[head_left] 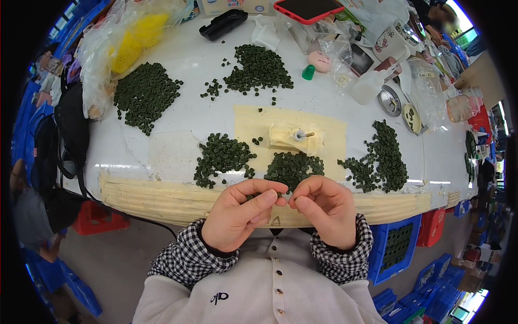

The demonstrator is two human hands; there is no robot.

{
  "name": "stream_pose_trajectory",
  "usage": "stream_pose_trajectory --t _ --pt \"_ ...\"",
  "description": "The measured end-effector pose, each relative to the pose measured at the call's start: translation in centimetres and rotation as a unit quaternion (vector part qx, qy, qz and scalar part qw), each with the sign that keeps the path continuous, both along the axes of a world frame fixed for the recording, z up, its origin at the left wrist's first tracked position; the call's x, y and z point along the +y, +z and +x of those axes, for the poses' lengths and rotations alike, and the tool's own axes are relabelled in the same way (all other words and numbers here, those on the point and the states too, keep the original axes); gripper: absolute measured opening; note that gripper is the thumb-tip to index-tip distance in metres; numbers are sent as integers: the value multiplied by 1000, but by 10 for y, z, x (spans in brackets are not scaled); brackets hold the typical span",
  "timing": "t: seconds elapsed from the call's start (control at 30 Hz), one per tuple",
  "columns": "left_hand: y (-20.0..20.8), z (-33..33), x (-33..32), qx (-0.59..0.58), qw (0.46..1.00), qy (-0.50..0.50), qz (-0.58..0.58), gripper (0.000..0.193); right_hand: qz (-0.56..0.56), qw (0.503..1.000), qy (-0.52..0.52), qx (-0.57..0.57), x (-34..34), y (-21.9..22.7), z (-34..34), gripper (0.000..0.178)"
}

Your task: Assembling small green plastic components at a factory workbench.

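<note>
Close together over the table's near edge, both my hands are pinched. Between the thumb and fingers of my left hand [243, 209] a bit of dark green shows, like the small round green pieces on the table. My right hand [328, 209] has thumb and forefinger pressed together; what they hold is too small to make out. Just beyond the fingertips lies a pile of small dark green round pieces [294, 168]. Behind that pile stands a tape-wrapped block [280, 137] with a thin brass-coloured pin [309, 134] sticking out.
More green piles lie at left [147, 94], far middle [259, 67], near left [222, 156] and right [386, 156]. A red-edged phone [308, 8], a black case [223, 25], a mug [396, 40] and a round tin [389, 101] stand around. A blue crate [395, 248] sits below right.
</note>
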State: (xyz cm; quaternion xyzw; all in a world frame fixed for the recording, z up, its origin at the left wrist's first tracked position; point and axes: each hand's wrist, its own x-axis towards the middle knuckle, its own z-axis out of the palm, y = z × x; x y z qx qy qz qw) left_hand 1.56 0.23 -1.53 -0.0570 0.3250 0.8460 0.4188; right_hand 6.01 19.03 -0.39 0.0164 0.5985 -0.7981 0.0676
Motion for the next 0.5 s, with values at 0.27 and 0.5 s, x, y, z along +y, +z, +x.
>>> stream_pose_trajectory --t 0.27,0.5 --pt "0 1 1 -5 1000 2 3 18 11 1000 4 -5 -1 -2 0 10" --pt "-1 1 2 5 1000 2 -10 17 24 1000 6 -8 -3 -2 -1 10"
